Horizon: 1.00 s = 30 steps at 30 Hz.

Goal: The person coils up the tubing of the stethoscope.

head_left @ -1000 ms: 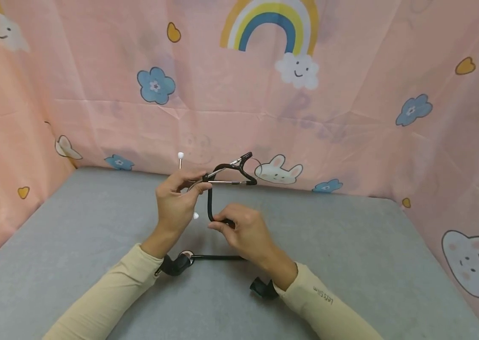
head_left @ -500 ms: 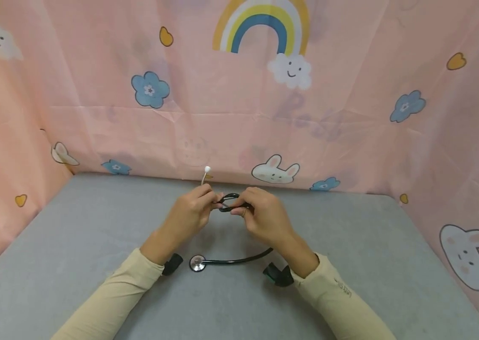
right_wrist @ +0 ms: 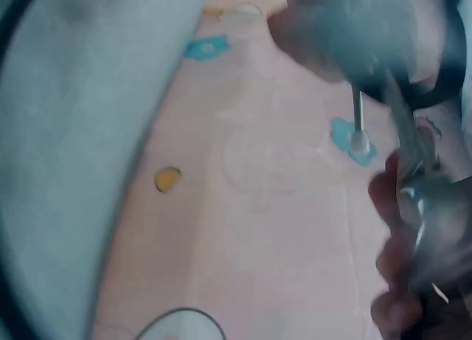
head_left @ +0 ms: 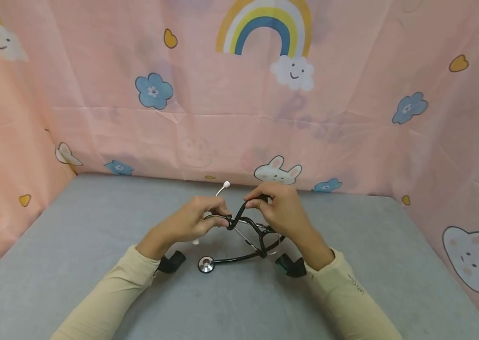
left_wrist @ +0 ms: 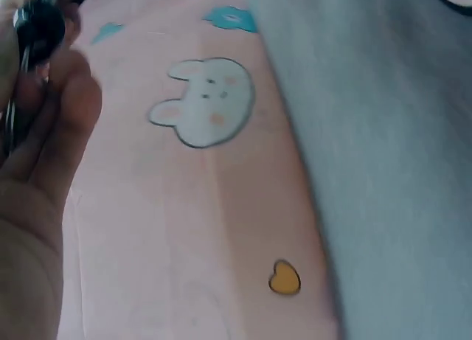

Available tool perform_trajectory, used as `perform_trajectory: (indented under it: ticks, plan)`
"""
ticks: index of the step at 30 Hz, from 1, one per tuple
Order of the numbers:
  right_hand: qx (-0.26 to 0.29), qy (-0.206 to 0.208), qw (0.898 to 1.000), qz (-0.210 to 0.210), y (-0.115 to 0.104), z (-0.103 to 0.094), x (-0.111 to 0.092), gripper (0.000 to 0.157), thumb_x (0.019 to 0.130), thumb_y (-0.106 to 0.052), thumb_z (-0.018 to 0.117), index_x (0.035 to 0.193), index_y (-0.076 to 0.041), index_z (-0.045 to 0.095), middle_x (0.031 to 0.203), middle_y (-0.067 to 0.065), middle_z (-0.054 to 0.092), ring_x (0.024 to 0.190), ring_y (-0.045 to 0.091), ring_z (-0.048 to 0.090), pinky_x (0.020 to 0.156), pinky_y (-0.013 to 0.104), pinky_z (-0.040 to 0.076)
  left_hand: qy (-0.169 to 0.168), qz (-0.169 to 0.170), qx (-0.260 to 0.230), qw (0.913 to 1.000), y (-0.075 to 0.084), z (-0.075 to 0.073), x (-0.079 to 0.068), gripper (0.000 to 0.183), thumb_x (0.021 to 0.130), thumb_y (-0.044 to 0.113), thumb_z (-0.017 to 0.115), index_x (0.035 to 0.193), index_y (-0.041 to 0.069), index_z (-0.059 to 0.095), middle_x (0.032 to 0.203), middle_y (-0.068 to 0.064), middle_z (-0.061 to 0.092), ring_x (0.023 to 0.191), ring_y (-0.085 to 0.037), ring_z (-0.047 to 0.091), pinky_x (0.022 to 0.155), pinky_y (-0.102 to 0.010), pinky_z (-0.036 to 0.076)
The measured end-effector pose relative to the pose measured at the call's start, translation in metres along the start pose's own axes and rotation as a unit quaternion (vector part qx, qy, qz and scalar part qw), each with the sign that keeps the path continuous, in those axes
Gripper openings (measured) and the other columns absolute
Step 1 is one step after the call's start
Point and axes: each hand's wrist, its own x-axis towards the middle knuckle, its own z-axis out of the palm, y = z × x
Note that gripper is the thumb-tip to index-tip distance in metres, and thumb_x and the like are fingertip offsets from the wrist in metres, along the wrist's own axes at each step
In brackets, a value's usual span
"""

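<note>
A stethoscope is held up over the grey table, its black tubing [head_left: 239, 259] looping below and between my hands. My left hand [head_left: 192, 219] pinches the metal ear tubes near a black wrap; in the left wrist view, this left hand [left_wrist: 51, 148] shows at the left edge. One white ear tip [head_left: 227, 184] sticks up above it, another [head_left: 196, 241] below. The right hand [head_left: 283, 210] pinches a black length that slants up from the left fingertips. The round chest piece [head_left: 206, 265] lies low at the front. The right wrist view is blurred around the right fingers [right_wrist: 394, 259].
Beneath both hands spreads a grey table [head_left: 107, 226]. A pink patterned curtain [head_left: 205, 137] stands behind it and along both sides. Black wrist-worn devices, one at the left cuff [head_left: 172, 262] and one at the right cuff [head_left: 292, 265], hang by the sleeves.
The hands came close together, then the right hand moved right and up, drawing the black length upward. The left hand lowered. The chest piece, partly hidden earlier, now shows fully.
</note>
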Motion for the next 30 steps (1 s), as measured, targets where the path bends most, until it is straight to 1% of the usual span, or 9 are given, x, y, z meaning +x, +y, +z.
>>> perform_trajectory:
  ticks: [4, 7, 11, 14, 17, 19, 21, 24, 30]
  plan:
    - [0.043, -0.014, 0.999, 0.001, 0.002, -0.004, 0.003, 0.011, 0.077, -0.016, 0.082, 0.087, -0.015, 0.081, 0.081, -0.004, 0.074, 0.065, 0.007, 0.047, 0.058, 0.021, 0.038, -0.026, -0.044, -0.100, 0.9936, 0.004, -0.002, 0.000, 0.007, 0.087, -0.003, 0.071, 0.087, 0.000, 0.065, 0.080, -0.011, 0.071, 0.072, -0.008, 0.065, 0.072, -0.029, 0.058]
    - [0.081, -0.006, 0.997, 0.010, 0.003, -0.003, 0.001, 0.011, 0.077, -0.015, 0.083, 0.087, -0.014, 0.081, 0.080, -0.002, 0.074, 0.063, 0.007, 0.049, 0.057, 0.019, 0.039, -0.014, -0.048, -0.119, 0.9916, 0.007, 0.005, 0.002, 0.008, 0.086, -0.005, 0.072, 0.087, -0.001, 0.065, 0.079, -0.012, 0.070, 0.071, -0.005, 0.063, 0.071, -0.029, 0.058]
    - [0.130, 0.012, 0.990, 0.056, 0.003, -0.006, -0.003, 0.009, 0.077, -0.008, 0.083, 0.086, -0.011, 0.081, 0.081, 0.003, 0.076, 0.067, 0.003, 0.060, 0.058, 0.018, 0.048, 0.041, 0.003, -0.055, 0.9977, 0.011, 0.019, 0.006, 0.014, 0.081, -0.001, 0.077, 0.088, 0.000, 0.065, 0.081, -0.010, 0.073, 0.071, -0.005, 0.066, 0.071, -0.024, 0.058]
    - [0.146, 0.010, 0.984, 0.105, 0.003, -0.009, -0.003, 0.007, 0.079, -0.008, 0.082, 0.086, -0.009, 0.081, 0.084, 0.007, 0.077, 0.075, 0.001, 0.066, 0.064, 0.019, 0.053, 0.077, 0.062, -0.004, 0.9951, 0.013, 0.025, 0.009, 0.019, 0.080, 0.001, 0.078, 0.093, 0.001, 0.064, 0.084, -0.009, 0.072, 0.077, -0.012, 0.070, 0.076, -0.021, 0.058]
    - [0.146, 0.004, 0.978, 0.147, 0.003, -0.010, -0.001, 0.005, 0.082, -0.010, 0.080, 0.087, -0.007, 0.081, 0.087, 0.010, 0.077, 0.079, 0.001, 0.067, 0.068, 0.021, 0.055, 0.086, 0.111, 0.005, 0.9901, 0.012, 0.023, 0.011, 0.031, 0.078, -0.003, 0.078, 0.104, -0.001, 0.063, 0.093, -0.012, 0.072, 0.083, -0.019, 0.072, 0.082, -0.022, 0.058]
    - [0.139, 0.001, 0.976, 0.166, 0.003, -0.009, 0.000, 0.005, 0.083, -0.012, 0.080, 0.086, -0.008, 0.081, 0.088, 0.010, 0.078, 0.078, 0.002, 0.066, 0.068, 0.021, 0.054, 0.082, 0.134, 0.020, 0.9874, 0.011, 0.020, 0.011, 0.043, 0.073, 0.000, 0.083, 0.112, -0.001, 0.064, 0.091, -0.010, 0.069, 0.080, -0.018, 0.069, 0.078, -0.020, 0.057]
    - [0.132, -0.005, 0.975, 0.178, 0.004, -0.008, 0.002, 0.006, 0.084, -0.015, 0.079, 0.087, -0.009, 0.081, 0.088, 0.009, 0.078, 0.073, 0.004, 0.064, 0.064, 0.021, 0.051, 0.079, 0.154, 0.043, 0.9840, 0.009, 0.017, 0.011, 0.048, 0.070, 0.003, 0.086, 0.114, 0.001, 0.067, 0.090, -0.007, 0.069, 0.076, -0.014, 0.067, 0.073, -0.018, 0.056]
    - [0.134, -0.031, 0.973, 0.183, 0.006, -0.005, 0.003, 0.010, 0.087, -0.018, 0.077, 0.088, -0.009, 0.081, 0.088, 0.009, 0.078, 0.068, 0.010, 0.060, 0.062, 0.022, 0.047, 0.095, 0.172, 0.086, 0.9768, 0.008, 0.015, 0.010, 0.044, 0.069, 0.007, 0.089, 0.109, 0.005, 0.071, 0.083, -0.001, 0.065, 0.069, -0.009, 0.060, 0.064, -0.014, 0.050]
    - [0.140, -0.078, 0.968, 0.193, 0.012, -0.009, 0.004, 0.017, 0.095, -0.021, 0.067, 0.099, -0.010, 0.079, 0.092, 0.008, 0.076, 0.080, 0.013, 0.066, 0.071, 0.025, 0.052, 0.129, 0.194, 0.098, 0.9676, 0.010, 0.017, 0.009, 0.034, 0.073, 0.004, 0.087, 0.102, 0.003, 0.072, 0.088, -0.003, 0.070, 0.073, -0.008, 0.064, 0.070, -0.015, 0.054]
